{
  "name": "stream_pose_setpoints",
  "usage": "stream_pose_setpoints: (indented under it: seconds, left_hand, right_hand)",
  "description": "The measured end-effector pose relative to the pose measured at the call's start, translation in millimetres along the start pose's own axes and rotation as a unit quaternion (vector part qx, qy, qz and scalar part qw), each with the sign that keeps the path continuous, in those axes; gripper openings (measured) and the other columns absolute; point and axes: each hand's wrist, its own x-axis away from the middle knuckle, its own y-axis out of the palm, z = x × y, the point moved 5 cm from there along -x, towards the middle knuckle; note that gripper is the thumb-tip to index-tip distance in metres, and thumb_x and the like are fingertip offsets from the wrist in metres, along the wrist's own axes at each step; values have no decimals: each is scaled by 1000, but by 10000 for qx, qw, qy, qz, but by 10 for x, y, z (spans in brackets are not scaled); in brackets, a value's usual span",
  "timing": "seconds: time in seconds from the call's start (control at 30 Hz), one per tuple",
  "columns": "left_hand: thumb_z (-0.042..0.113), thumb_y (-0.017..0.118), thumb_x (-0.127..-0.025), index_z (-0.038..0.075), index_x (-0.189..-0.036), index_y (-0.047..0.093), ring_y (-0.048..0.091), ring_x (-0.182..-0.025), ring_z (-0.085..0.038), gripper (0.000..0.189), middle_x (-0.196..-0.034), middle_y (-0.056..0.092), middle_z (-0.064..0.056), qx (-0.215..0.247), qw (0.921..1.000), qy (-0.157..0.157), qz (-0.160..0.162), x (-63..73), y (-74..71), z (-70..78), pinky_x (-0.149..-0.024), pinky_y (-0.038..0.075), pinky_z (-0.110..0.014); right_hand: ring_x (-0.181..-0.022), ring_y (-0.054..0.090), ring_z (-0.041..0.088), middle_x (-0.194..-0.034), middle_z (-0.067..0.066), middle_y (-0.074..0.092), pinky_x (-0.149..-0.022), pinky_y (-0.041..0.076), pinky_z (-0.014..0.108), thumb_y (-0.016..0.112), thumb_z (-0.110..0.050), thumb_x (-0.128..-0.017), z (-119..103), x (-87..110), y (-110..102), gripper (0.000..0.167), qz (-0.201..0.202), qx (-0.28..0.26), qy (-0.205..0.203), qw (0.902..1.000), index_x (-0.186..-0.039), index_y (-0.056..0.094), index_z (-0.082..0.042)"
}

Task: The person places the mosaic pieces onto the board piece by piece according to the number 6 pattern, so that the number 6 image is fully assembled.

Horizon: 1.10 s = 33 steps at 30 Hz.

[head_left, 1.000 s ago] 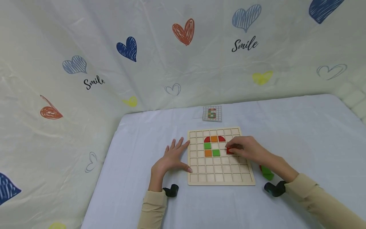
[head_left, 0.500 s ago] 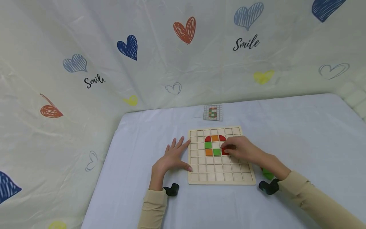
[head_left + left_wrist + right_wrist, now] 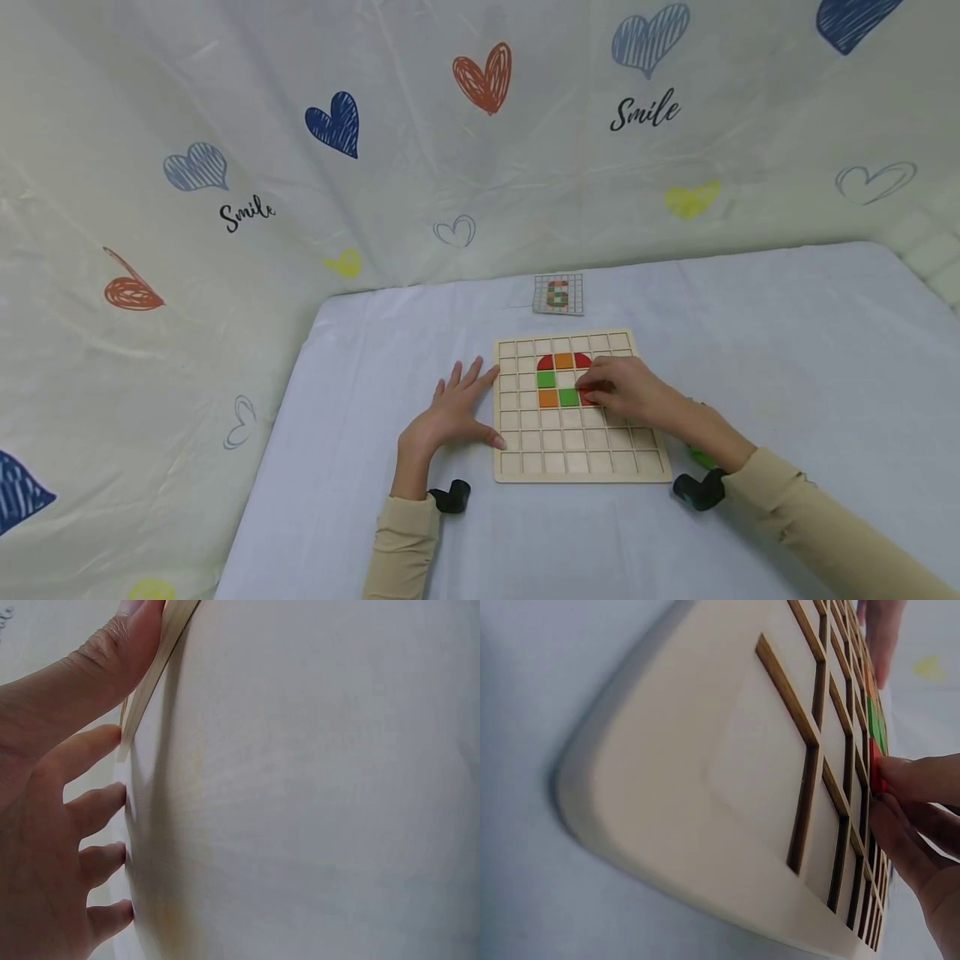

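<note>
"What are your fingers doing?"

"On my right hand (image 3: 630, 390), they pinch a red tile (image 3: 875, 754) at the board (image 3: 553, 463), just right of a green tile (image 3: 569, 397); whether it sits flush, I can't tell. My left hand (image 3: 448, 417) is spread, thumb and forefinger touching the board's left edge."

"What could go wrong?"

"Letting go while it's askew could leave it perched. Pushing sideways might jostle its green neighbour, or skid everything across the worktop (image 3: 337, 433) if my left bracing is weak."
</note>
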Motion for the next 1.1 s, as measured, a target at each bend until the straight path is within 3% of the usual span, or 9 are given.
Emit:
stream_pose_setpoints:
  seconds: [0.13, 0.37, 0.57, 0.8, 1.1]
  left_hand:
    - [39, 95, -70, 27, -165, 26, -8, -161, -34, 119, -174, 6, -3, -7, 10000, -9, -8, -6, 1, -2, -128, -1, -60]
    - [38, 94, -72, 27, -166, 24, -8, -160, -35, 118, -174, 4, -3, 4, 10000, 54, -83, -4, 1, -6, -128, -2, -60]
    - [38, 94, -72, 26, -166, 23, -9, -160, -35, 118, -175, 4, -3, -31, 9999, 42, -119, -6, 6, -5, -128, -2, -60]
    - [37, 94, -72, 24, -165, 25, -7, -160, -37, 117, -175, 6, -6, 11, 9999, 55, -85, -6, 0, 23, -128, -1, -61]
    - [37, 94, -72, 25, -165, 25, -8, -160, -36, 117, -175, 6, -5, -17, 10000, 19, -88, 5, -15, 22, -128, -1, -60]
  right_hand:
    - [-79, 62, 11, -90, -1, 72, -70, 55, 27, 80, 2, -84, 7, 14, -11, 16, 17, 2, 31, 10000, -98, 80, -5]
    - [-79, 66, 16, -90, 0, 72, -69, 57, 29, 80, 4, -82, -24, 46, -32, 16, 137, 104, -253, 9995, -95, 80, -6]
    - [-81, 66, 16, -92, 1, 73, -70, 57, 29, 81, 1, -84, -29, 53, -43, 14, -61, 72, -73, 9999, -96, 80, -5]
    - [-72, 53, 6, -81, -8, 66, -61, 48, 22, 81, -6, -86, 13, 130, -136, 8, 84, -65, 366, 9993, -85, 75, -11]
    - [-76, 57, 5, -82, -9, 65, -66, 56, 26, 79, -2, -85, 103, 392, -330, 11, 264, 27, 599, 9979, -87, 73, -11]
